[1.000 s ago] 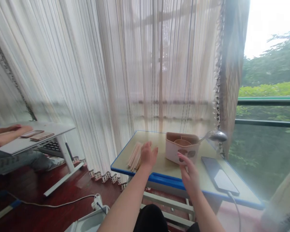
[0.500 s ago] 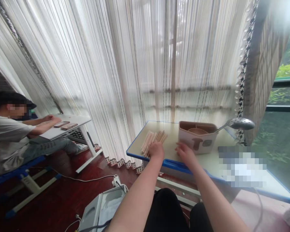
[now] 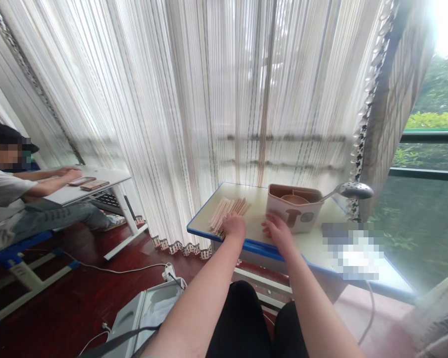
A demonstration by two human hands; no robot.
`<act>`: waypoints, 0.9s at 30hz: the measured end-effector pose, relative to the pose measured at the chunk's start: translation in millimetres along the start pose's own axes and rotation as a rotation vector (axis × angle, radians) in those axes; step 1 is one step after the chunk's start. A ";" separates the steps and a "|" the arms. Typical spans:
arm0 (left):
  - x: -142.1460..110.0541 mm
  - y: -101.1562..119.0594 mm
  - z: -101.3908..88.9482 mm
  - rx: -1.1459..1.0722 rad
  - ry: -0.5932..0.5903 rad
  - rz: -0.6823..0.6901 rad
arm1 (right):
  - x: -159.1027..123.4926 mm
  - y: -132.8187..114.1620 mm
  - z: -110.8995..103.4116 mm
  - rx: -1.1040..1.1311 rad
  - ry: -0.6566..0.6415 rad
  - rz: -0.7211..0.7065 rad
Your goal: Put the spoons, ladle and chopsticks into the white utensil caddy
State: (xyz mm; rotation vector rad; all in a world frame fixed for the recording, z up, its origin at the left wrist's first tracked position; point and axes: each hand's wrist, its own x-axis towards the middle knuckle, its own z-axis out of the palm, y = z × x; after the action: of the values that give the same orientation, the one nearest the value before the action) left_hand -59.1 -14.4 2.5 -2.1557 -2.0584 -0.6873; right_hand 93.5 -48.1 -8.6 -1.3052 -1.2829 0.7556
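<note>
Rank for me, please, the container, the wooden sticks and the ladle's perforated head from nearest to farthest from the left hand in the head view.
1. Wooden sticks: right at the fingers of the left hand.
2. Container: to the hand's right, across a gap.
3. Ladle's perforated head: farthest right, out past the container.

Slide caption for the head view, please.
Left hand on wooden chopsticks, right hand near a utensil caddy with slotted ladle.

The left hand (image 3: 234,225) hides some sticks (image 3: 221,213) from us. The box (image 3: 298,214) hides one end of the spoon (image 3: 355,190). Blurry squares (image 3: 353,249) cover part of the table (image 3: 257,213). The left edge cuts off another person (image 3: 2,194).
</note>
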 end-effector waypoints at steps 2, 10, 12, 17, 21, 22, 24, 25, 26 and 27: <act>0.5 2.8 -0.8 0.015 0.006 0.003 | -0.8 -2.3 0.0 0.063 0.018 0.020; 0.4 12.8 -4.2 0.047 0.014 -0.028 | -1.5 -2.6 0.2 0.095 0.004 0.023; -0.2 13.2 -4.5 0.044 0.013 -0.037 | -1.9 -2.8 -0.2 0.094 0.002 0.023; -2.9 10.9 -4.5 0.031 0.025 -0.040 | -2.6 -3.9 -1.3 0.090 -0.008 0.029; -5.1 10.3 -5.7 0.015 0.030 -0.047 | -2.0 -3.1 -1.7 0.087 -0.009 0.030; -5.7 10.5 -6.6 0.009 0.029 -0.049 | -2.0 -2.9 -1.8 0.088 -0.010 0.028; -6.8 10.8 -8.9 -0.006 0.026 -0.056 | -2.0 -2.8 -1.9 0.090 -0.012 0.023; -7.5 10.8 -10.3 -0.016 0.024 -0.062 | -2.1 -3.0 -2.0 0.090 -0.012 0.022; -8.1 10.7 -11.5 -0.026 0.020 -0.067 | -2.3 -3.2 -2.1 0.091 -0.010 0.021; -8.8 10.3 -12.5 -0.043 0.010 -0.069 | -2.5 -3.5 -2.2 0.092 -0.008 0.020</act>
State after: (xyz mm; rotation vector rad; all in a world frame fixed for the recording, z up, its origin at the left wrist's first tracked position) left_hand -52.3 -28.0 13.0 -2.1079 -2.1417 -0.7553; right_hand 94.1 -51.7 -5.5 -1.2439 -1.2293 0.8253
